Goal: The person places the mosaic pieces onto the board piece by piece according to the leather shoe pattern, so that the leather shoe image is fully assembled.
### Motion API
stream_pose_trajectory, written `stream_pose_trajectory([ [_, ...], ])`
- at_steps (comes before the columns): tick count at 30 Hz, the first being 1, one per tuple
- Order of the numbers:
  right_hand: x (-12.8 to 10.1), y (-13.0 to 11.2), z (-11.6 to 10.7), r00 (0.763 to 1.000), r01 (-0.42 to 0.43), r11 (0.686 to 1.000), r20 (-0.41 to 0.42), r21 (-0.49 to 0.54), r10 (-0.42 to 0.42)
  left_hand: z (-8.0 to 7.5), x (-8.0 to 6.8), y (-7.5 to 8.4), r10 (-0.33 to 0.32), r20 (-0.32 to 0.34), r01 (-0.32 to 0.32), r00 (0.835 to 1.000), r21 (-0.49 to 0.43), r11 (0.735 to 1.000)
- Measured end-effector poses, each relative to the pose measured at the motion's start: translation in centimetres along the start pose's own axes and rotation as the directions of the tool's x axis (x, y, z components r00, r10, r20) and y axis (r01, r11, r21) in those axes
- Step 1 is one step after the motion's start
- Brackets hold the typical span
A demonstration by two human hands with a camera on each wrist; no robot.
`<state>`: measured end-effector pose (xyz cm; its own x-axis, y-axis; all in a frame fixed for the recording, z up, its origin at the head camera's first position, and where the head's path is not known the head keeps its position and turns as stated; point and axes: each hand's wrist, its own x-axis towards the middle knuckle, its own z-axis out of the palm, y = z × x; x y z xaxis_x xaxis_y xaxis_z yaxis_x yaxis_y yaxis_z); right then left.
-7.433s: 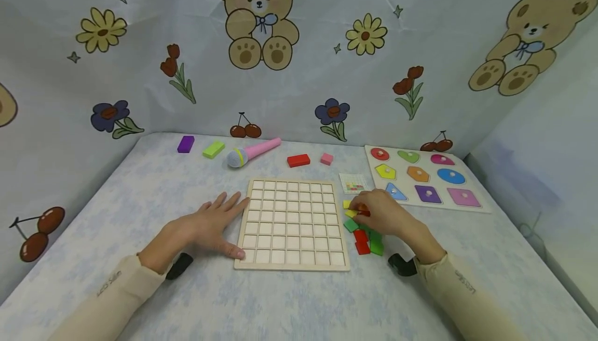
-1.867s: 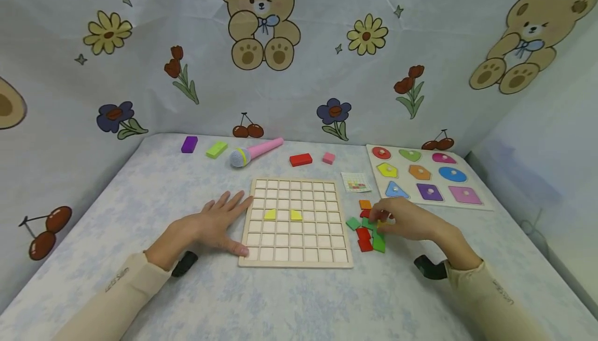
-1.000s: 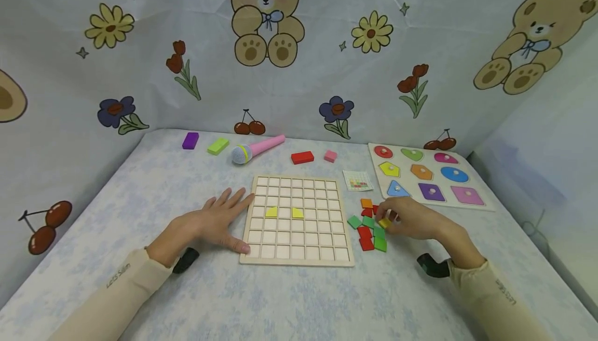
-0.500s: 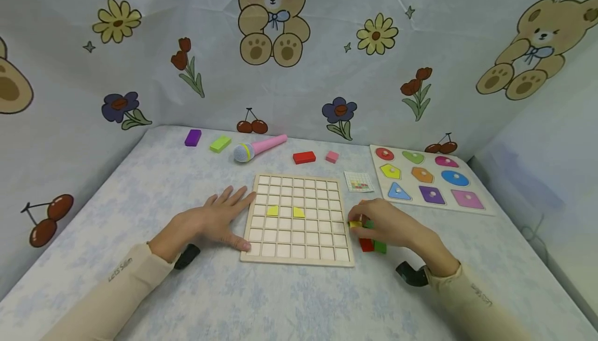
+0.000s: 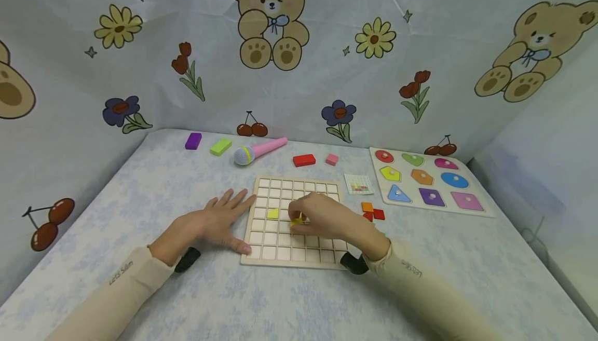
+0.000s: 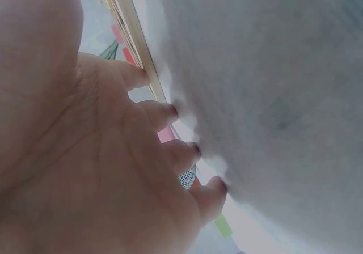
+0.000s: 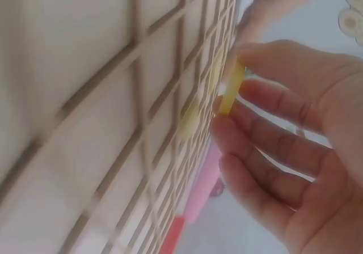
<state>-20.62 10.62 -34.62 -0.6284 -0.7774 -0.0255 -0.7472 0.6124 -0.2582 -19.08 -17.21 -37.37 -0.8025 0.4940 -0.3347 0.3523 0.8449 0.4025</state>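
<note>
Wooden grid board [image 5: 299, 250]: pale, square, flat on the table, divided into rows of small square cells; most cells are bare.

Yellow tile [image 5: 273, 214]: one seated flat in a cell at the board's left-centre.

Yellow tile, held [image 5: 296, 221]: thin, flat, pinched on edge between thumb and fingertips of the right hand [image 5: 327, 219], tilted just above the cells near the board's middle [image 7: 231, 90]; whether it touches the board cannot be told.

Left hand [image 5: 205, 227]: flat on the table, fingers spread, fingertips against the board's left edge [image 6: 136, 44].
</note>
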Motion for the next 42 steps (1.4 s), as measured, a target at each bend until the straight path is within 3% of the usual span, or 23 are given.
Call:
stream_pose_trajectory([
  [6, 1.8, -1.3, 0.7, 0.998, -0.024, 0.998, 0.050, -0.052, 0.027, 0.2, 0.1, 0.2, 0.000, 0.011, 0.000, 1.000, 0.000, 1.000],
  [13, 2.3, -2.0, 1.3, 0.997, -0.037, 0.991, 0.062, -0.127, 0.046, 0.2, 0.0, 0.2, -0.010, 0.008, 0.010, 1.000, 0.008, 1.000],
  [24, -1.7, -1.3, 0.7, 0.999, -0.023, 0.993, 0.021, -0.112, 0.026, 0.0, 0.2, 0.4, -0.001, 0.016, 0.001, 1.000, 0.013, 1.000],
  [30, -4.6, 1.0, -0.4, 0.990, -0.134, 0.991, 0.054, 0.007, 0.134, -0.1, 0.2, 0.4, 0.004, 0.019, -0.004, 1.000, 0.014, 1.000],
  [37, -7.4, 4.3, -1.7, 0.948, -0.318, 0.946, 0.055, 0.061, 0.315, -0.2, 0.0, 0.3, 0.002, 0.018, -0.002, 1.000, 0.004, 1.000],
  [42, -8.4, 6.3, -1.9, 0.931, -0.362, 0.927, 0.082, 0.097, 0.355, -0.1, -0.1, 0.1, 0.001, 0.010, -0.001, 1.000, 0.001, 1.000],
])
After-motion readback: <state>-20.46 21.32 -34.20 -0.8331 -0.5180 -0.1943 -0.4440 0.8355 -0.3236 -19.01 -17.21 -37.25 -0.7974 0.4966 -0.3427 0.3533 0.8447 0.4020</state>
